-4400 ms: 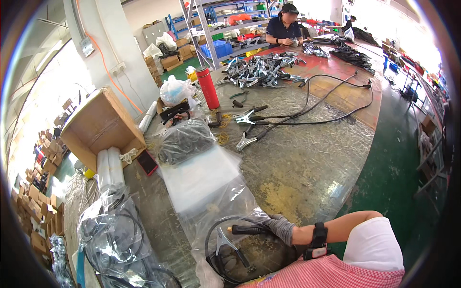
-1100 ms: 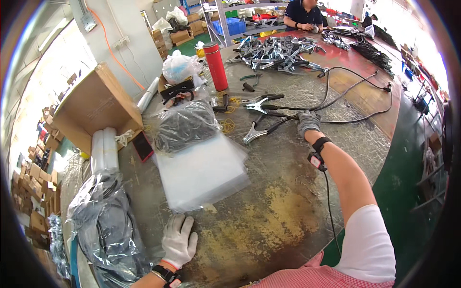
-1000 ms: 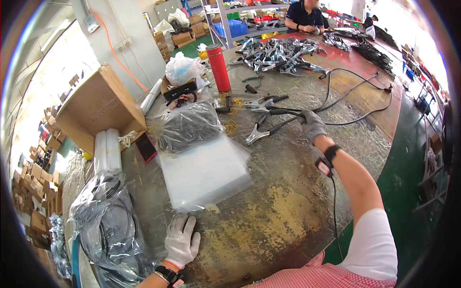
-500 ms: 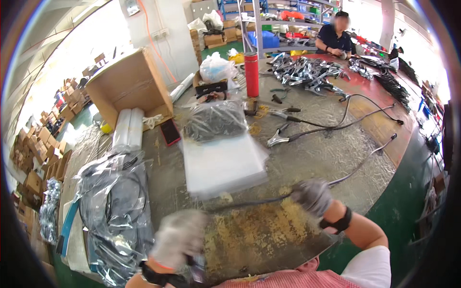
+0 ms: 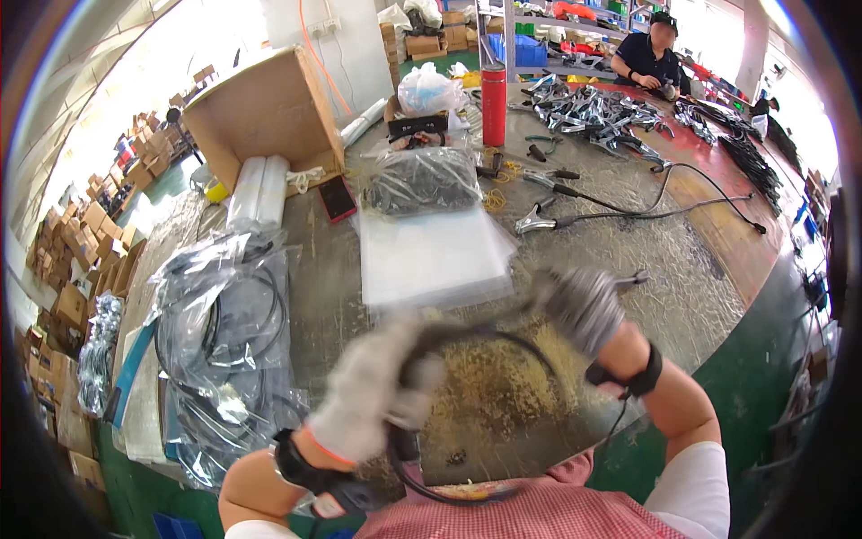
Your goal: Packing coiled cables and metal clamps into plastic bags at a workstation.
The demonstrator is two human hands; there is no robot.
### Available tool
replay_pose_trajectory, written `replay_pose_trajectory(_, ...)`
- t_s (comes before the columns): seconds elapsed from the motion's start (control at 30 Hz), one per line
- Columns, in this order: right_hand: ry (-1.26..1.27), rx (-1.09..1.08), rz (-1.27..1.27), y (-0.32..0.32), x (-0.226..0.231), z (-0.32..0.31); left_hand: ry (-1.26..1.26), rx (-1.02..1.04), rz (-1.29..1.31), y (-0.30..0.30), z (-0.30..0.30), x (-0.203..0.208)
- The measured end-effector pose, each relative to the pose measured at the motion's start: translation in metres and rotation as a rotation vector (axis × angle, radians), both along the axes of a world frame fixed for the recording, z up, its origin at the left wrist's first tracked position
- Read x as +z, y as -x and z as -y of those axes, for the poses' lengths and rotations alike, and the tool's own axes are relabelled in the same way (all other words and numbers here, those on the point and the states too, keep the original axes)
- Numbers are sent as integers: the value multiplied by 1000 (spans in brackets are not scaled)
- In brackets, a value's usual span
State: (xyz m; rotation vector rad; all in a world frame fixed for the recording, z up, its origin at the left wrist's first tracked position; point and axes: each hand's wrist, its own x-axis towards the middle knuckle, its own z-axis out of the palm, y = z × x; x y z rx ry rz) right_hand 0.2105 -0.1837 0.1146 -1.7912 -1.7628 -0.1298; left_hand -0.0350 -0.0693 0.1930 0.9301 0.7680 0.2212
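Close head-worn fisheye view, forward and down across the worktable (image 5: 664,292)

The lower middle of the frame shows two gloved hands (image 5: 584,310) with one black cable (image 5: 523,340), the upper middle one red flask (image 5: 493,108), one pair of pliers (image 5: 543,138) and one heap of clamps (image 5: 588,110), and the upper left one open cardboard box (image 5: 260,117), two plastic rolls (image 5: 271,193) and one red-edged phone (image 5: 337,198).

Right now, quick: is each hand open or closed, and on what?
Left hand: closed, holding a black cable.
Right hand: closed on that cable too, though blurred.
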Motion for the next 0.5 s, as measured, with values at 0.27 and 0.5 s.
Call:
replay_pose_trajectory(0.27,24,864,-2014,-31,-77,-33,-1722,-456,218,10,-5,-54)
replay_pose_trajectory(0.5,517,28,-1228,2,-86,-9,-1786,-1300,186,20,9,-144)
